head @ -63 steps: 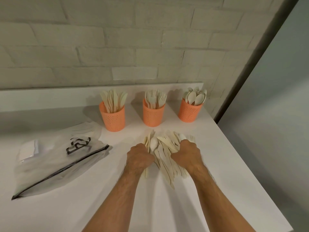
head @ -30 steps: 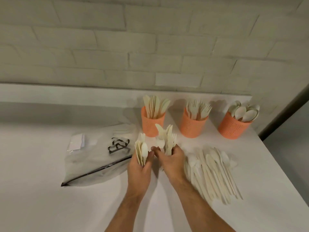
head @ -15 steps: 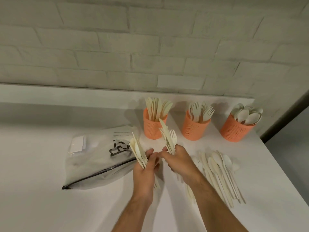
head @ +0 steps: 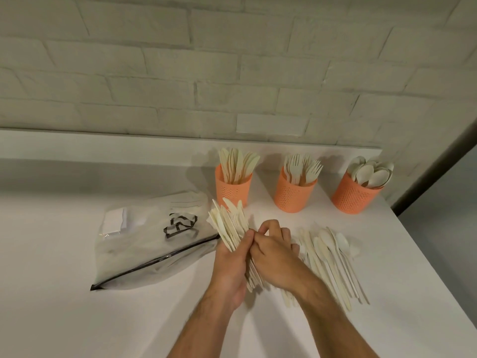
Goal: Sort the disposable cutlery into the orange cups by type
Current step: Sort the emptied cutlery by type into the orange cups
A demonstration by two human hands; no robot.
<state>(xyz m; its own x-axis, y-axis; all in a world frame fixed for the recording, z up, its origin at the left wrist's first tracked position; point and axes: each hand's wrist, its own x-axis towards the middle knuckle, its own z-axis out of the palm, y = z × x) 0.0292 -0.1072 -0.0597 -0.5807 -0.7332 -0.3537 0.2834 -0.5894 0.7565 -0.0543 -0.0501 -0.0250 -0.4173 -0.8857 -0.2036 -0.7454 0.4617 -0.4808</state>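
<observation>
Three orange mesh cups stand in a row by the wall: the left cup (head: 233, 188) holds knives, the middle cup (head: 294, 196) forks, the right cup (head: 355, 197) spoons. My left hand (head: 231, 262) grips a bundle of pale cutlery (head: 228, 226), mostly knives, fanned up and to the left. My right hand (head: 273, 250) presses against that same bundle from the right, fingers curled on it. A loose pile of cutlery (head: 330, 257) lies on the white table just right of my hands.
A clear zip bag (head: 152, 241) with a black zipper and logo lies left of my hands. The white table's (head: 77, 319) right edge runs diagonally past the pile. A brick wall with a low ledge (head: 103, 146) stands behind the cups.
Both hands lifted cutlery out of the pile and moved left. The two separate bunches have come together into one bundle at my left hand.
</observation>
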